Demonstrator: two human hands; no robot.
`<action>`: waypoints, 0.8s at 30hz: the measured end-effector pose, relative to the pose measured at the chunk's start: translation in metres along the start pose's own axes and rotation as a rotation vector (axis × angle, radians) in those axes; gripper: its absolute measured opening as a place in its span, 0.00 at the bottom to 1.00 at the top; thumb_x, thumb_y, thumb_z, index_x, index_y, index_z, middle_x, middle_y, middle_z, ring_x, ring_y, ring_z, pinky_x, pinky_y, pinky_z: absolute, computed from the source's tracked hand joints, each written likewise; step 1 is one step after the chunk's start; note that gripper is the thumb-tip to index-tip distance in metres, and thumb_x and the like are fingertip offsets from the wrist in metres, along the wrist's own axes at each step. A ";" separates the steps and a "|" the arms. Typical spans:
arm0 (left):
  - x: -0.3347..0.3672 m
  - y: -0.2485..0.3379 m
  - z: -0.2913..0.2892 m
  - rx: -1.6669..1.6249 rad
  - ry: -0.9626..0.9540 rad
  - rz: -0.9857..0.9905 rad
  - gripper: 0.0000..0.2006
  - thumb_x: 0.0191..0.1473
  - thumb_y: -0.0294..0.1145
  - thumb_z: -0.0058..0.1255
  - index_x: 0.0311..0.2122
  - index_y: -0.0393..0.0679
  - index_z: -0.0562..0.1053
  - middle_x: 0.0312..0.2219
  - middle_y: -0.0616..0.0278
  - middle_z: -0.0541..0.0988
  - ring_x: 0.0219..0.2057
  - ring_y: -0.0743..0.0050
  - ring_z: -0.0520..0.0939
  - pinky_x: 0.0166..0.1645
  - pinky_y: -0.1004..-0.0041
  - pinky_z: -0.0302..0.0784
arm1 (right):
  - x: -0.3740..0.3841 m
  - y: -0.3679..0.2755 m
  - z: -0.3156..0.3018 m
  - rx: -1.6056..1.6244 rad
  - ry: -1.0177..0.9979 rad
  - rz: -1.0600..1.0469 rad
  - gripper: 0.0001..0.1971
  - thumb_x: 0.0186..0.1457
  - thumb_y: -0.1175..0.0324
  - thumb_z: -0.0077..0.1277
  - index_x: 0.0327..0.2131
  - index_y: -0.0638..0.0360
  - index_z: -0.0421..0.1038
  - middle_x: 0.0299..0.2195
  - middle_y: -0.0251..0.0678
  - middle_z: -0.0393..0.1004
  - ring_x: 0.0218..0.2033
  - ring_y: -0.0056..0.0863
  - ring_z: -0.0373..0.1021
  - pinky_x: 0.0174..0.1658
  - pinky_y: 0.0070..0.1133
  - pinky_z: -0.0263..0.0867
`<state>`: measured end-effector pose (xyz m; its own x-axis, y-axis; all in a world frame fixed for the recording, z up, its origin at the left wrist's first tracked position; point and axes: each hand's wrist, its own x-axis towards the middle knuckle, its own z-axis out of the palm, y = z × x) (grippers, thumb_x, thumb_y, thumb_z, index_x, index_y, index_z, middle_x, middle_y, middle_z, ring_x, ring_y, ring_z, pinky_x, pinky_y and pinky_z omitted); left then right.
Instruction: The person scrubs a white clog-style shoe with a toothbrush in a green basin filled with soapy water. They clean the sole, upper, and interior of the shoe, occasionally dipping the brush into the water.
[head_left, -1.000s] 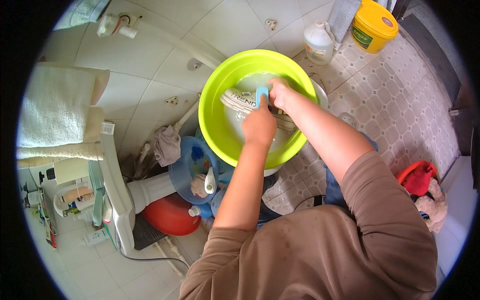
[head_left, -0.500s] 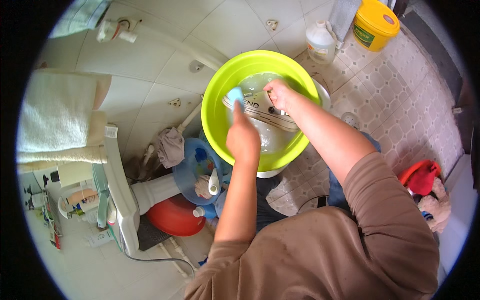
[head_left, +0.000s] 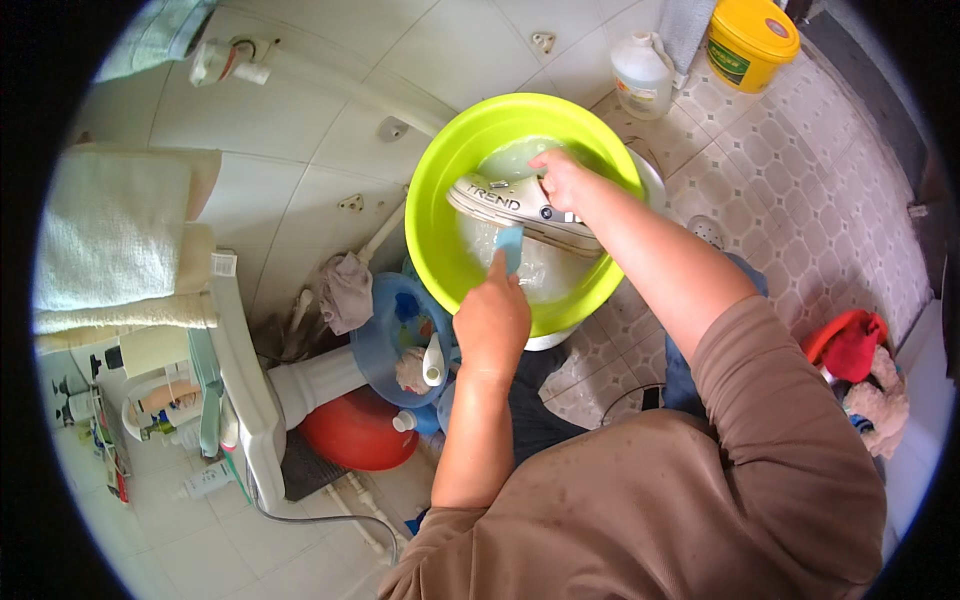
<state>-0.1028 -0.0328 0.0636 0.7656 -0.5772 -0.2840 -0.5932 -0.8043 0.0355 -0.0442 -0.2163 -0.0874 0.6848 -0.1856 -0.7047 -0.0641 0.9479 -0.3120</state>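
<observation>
A cream-white clog (head_left: 507, 203) with dark raised lettering and round studs is held tilted over sudsy water in a lime-green basin (head_left: 428, 240). My right hand (head_left: 563, 184) grips it at the opening near the heel strap, with the fingers partly hidden inside. In my left hand (head_left: 494, 322), closed with the index finger stretched forward, is a light blue brush (head_left: 511, 245). The brush lies against or just beside the clog's near sole edge; its bristles are hidden. Foamy water (head_left: 545, 281) shows beneath the clog.
Left of the basin stand a blue tub (head_left: 375, 365) with items inside, a red basin (head_left: 345, 435) and a white sink (head_left: 245, 400). A clear jug (head_left: 641, 75) and yellow bucket (head_left: 752, 45) stand at the far right. Red and pink cloths (head_left: 860, 370) lie right.
My left hand and the brush have come down from the clog's toe toward me, to the near sole edge. More of the clog's upper shows; my right hand keeps its grip.
</observation>
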 end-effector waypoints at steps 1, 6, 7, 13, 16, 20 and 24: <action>-0.004 0.005 -0.003 -0.055 0.062 0.012 0.20 0.55 0.36 0.39 0.53 0.49 0.64 0.23 0.47 0.78 0.26 0.47 0.79 0.30 0.57 0.74 | -0.002 0.001 0.003 -0.021 -0.009 -0.021 0.25 0.51 0.63 0.42 0.46 0.75 0.55 0.38 0.62 0.68 0.38 0.45 0.69 0.46 0.32 0.63; 0.047 -0.006 0.053 -0.065 0.239 0.124 0.18 0.56 0.38 0.38 0.52 0.53 0.66 0.18 0.49 0.76 0.19 0.47 0.77 0.25 0.56 0.72 | -0.008 0.005 0.009 -0.094 -0.006 -0.052 0.24 0.54 0.55 0.40 0.42 0.71 0.62 0.33 0.51 0.71 0.34 0.33 0.68 0.42 0.24 0.63; 0.051 -0.007 0.050 -0.084 0.261 0.089 0.18 0.55 0.38 0.39 0.52 0.54 0.67 0.19 0.48 0.76 0.20 0.46 0.77 0.26 0.55 0.72 | -0.012 0.004 0.009 -0.139 -0.022 -0.021 0.24 0.54 0.54 0.40 0.44 0.69 0.60 0.38 0.51 0.69 0.36 0.32 0.67 0.43 0.24 0.62; 0.059 0.012 0.047 -0.038 0.201 0.007 0.19 0.55 0.39 0.37 0.53 0.55 0.66 0.20 0.48 0.77 0.22 0.46 0.78 0.28 0.54 0.73 | 0.006 0.003 -0.001 -0.129 -0.175 0.133 0.27 0.55 0.50 0.35 0.50 0.62 0.57 0.53 0.52 0.58 0.47 0.30 0.59 0.54 0.29 0.49; 0.029 0.032 0.046 0.004 0.075 -0.027 0.19 0.55 0.38 0.38 0.53 0.56 0.65 0.22 0.46 0.77 0.23 0.47 0.79 0.29 0.54 0.74 | -0.042 -0.002 0.019 0.052 -0.143 0.124 0.33 0.56 0.47 0.33 0.48 0.74 0.58 0.48 0.57 0.64 0.45 0.39 0.63 0.54 0.28 0.51; 0.061 0.001 0.044 0.117 0.231 0.042 0.18 0.55 0.38 0.38 0.52 0.56 0.66 0.20 0.51 0.77 0.21 0.49 0.78 0.26 0.58 0.74 | -0.040 0.000 0.018 -0.081 -0.148 0.028 0.34 0.56 0.49 0.33 0.52 0.75 0.53 0.51 0.56 0.61 0.50 0.37 0.61 0.55 0.30 0.52; 0.087 -0.027 0.029 -0.128 0.453 -0.158 0.19 0.55 0.33 0.37 0.53 0.51 0.64 0.22 0.49 0.77 0.23 0.50 0.78 0.28 0.59 0.73 | -0.008 0.005 0.009 -0.113 -0.106 0.033 0.26 0.53 0.59 0.39 0.48 0.73 0.58 0.47 0.56 0.65 0.45 0.38 0.66 0.50 0.33 0.59</action>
<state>-0.0277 -0.0571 0.0106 0.8917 -0.4277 0.1482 -0.4479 -0.8813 0.1510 -0.0435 -0.2072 -0.0776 0.7534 -0.1213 -0.6463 -0.1649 0.9166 -0.3642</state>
